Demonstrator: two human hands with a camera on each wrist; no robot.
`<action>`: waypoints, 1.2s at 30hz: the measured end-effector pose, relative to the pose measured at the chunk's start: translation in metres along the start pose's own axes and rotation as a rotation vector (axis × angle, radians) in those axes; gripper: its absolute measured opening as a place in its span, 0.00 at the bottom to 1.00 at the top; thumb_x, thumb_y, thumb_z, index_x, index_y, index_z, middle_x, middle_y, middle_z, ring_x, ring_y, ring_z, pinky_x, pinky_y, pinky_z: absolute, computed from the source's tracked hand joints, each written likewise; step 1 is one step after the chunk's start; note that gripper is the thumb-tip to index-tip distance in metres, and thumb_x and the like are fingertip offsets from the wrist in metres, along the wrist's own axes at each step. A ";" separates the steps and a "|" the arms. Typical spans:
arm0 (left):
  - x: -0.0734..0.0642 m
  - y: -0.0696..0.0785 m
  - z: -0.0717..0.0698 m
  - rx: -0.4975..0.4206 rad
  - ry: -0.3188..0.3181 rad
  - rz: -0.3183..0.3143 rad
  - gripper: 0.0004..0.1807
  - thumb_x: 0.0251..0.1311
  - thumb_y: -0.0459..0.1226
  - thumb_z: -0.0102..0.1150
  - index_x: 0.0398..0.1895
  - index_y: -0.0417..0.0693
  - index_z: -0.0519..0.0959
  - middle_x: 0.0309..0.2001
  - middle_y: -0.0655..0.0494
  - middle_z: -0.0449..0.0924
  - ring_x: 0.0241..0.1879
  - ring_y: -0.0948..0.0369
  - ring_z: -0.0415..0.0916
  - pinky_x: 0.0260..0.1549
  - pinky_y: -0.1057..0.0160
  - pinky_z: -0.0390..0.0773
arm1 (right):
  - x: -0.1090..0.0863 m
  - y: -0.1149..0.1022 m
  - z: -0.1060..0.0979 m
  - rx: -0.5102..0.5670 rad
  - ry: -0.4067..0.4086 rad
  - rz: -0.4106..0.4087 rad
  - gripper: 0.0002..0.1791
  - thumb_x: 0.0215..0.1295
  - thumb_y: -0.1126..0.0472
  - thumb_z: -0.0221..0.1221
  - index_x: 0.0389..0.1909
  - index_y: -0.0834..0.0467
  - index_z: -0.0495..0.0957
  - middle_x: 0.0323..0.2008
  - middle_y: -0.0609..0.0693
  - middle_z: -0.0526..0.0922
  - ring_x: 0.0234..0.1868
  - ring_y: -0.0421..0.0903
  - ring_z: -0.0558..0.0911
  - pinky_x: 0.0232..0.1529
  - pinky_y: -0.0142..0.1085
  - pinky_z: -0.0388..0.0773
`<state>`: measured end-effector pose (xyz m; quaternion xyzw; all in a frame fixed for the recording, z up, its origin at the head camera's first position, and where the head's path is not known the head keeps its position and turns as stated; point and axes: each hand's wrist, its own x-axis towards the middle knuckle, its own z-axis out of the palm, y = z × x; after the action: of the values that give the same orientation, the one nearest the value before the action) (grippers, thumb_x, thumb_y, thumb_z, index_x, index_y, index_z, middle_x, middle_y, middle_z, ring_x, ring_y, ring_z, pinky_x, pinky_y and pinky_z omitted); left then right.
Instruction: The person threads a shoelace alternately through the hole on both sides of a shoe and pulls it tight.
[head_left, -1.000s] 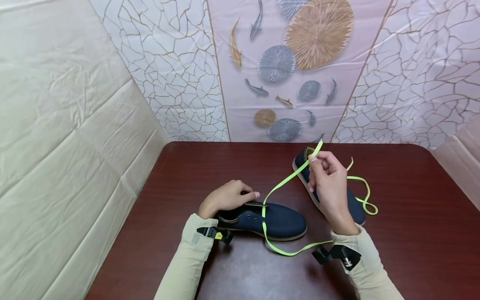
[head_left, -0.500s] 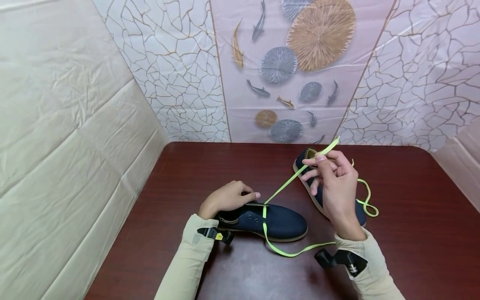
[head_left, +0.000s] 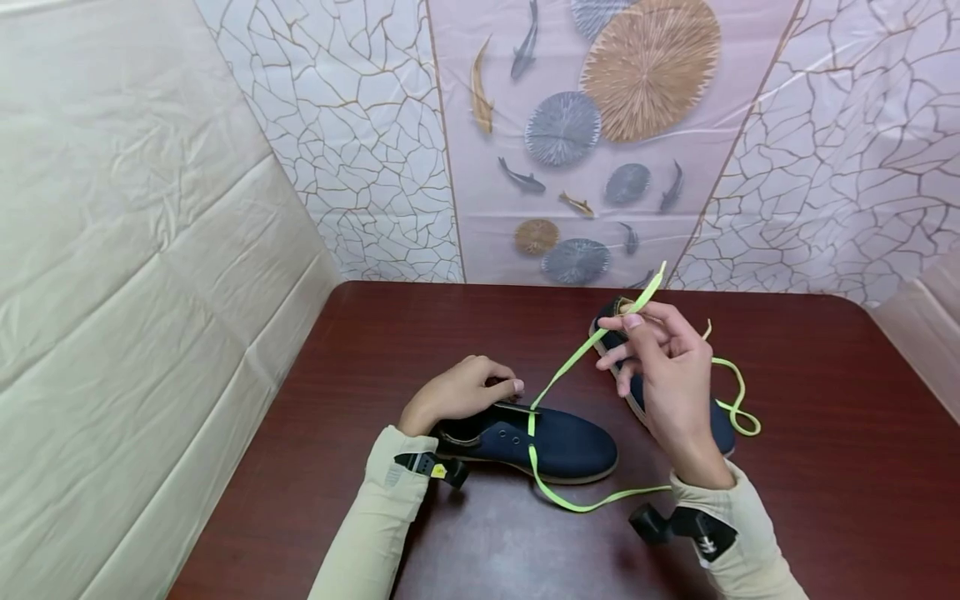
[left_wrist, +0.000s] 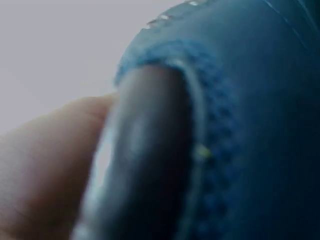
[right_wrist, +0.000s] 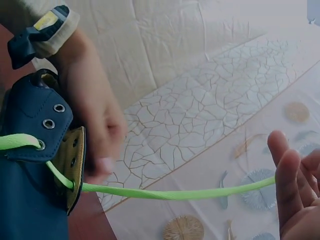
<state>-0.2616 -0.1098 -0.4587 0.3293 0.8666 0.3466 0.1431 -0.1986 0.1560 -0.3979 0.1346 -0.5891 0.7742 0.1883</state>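
Observation:
A dark navy shoe [head_left: 577, 450] lies sideways on the table, toe to the right. My left hand [head_left: 461, 392] holds it along the far side, its thumb by the raised eyelet flap. Up close in the left wrist view, the shoe [left_wrist: 270, 125] is blurred beside part of that hand [left_wrist: 55, 150]. My right hand [head_left: 671, 367] pinches a neon-green shoelace [head_left: 567, 367] near its end, the tip sticking up past the fingers. In the right wrist view the lace [right_wrist: 165, 194] runs taut from the far flap [right_wrist: 75, 175]. Its other part passes through a near-side eyelet.
Behind my right hand lies a second navy shoe [head_left: 722, 429], partly hidden, with its own loose green lace [head_left: 738, 392] curling to the right. The lace's other length [head_left: 577, 507] trails over the reddish-brown table [head_left: 360, 333] in front. A patterned backdrop stands behind.
My right hand first drew the lace rightward and straighter, its fingers spreading, then eased slightly back left. My left hand and the near shoe have hardly moved.

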 end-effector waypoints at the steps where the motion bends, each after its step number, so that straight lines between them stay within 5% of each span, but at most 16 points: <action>1: 0.000 0.001 0.000 -0.036 0.013 0.022 0.15 0.80 0.41 0.55 0.52 0.44 0.89 0.45 0.56 0.91 0.42 0.67 0.85 0.47 0.63 0.81 | -0.001 0.000 0.001 -0.016 -0.012 0.002 0.13 0.79 0.66 0.59 0.54 0.72 0.78 0.43 0.58 0.91 0.24 0.49 0.88 0.12 0.34 0.73; 10: 0.002 0.009 -0.002 -0.196 0.150 0.155 0.12 0.80 0.39 0.56 0.48 0.45 0.89 0.42 0.54 0.90 0.42 0.59 0.88 0.46 0.63 0.84 | -0.003 0.013 0.008 -0.254 -0.156 0.050 0.18 0.85 0.56 0.50 0.62 0.60 0.82 0.53 0.51 0.88 0.27 0.49 0.88 0.17 0.37 0.78; 14: 0.002 0.011 -0.002 -0.250 0.153 0.152 0.13 0.80 0.39 0.55 0.46 0.44 0.88 0.41 0.48 0.90 0.42 0.52 0.89 0.47 0.61 0.84 | -0.005 0.024 0.010 -0.350 -0.235 0.065 0.14 0.82 0.60 0.56 0.60 0.58 0.83 0.53 0.55 0.88 0.27 0.51 0.88 0.20 0.39 0.80; 19: 0.002 0.013 -0.001 -0.279 0.112 0.144 0.13 0.79 0.41 0.57 0.48 0.44 0.88 0.41 0.51 0.91 0.42 0.52 0.89 0.48 0.62 0.85 | -0.009 0.032 0.015 -0.451 -0.319 0.103 0.13 0.78 0.61 0.61 0.59 0.55 0.84 0.51 0.56 0.90 0.22 0.50 0.85 0.20 0.39 0.80; 25: 0.003 0.020 0.001 -0.383 0.106 0.176 0.12 0.77 0.39 0.61 0.51 0.41 0.87 0.44 0.48 0.90 0.43 0.50 0.88 0.47 0.58 0.87 | -0.013 0.032 0.019 -0.489 -0.316 0.120 0.13 0.78 0.58 0.62 0.58 0.53 0.86 0.50 0.54 0.91 0.15 0.56 0.76 0.16 0.37 0.75; 36: 0.006 0.027 0.009 -0.315 0.260 0.199 0.05 0.71 0.38 0.68 0.45 0.49 0.89 0.37 0.60 0.88 0.35 0.62 0.84 0.37 0.62 0.85 | -0.016 0.031 0.024 -0.499 -0.278 0.120 0.12 0.77 0.57 0.64 0.56 0.51 0.87 0.49 0.47 0.91 0.19 0.44 0.77 0.20 0.35 0.76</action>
<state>-0.2485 -0.0863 -0.4466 0.3392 0.7763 0.5295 0.0451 -0.1987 0.1237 -0.4254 0.1539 -0.7883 0.5894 0.0867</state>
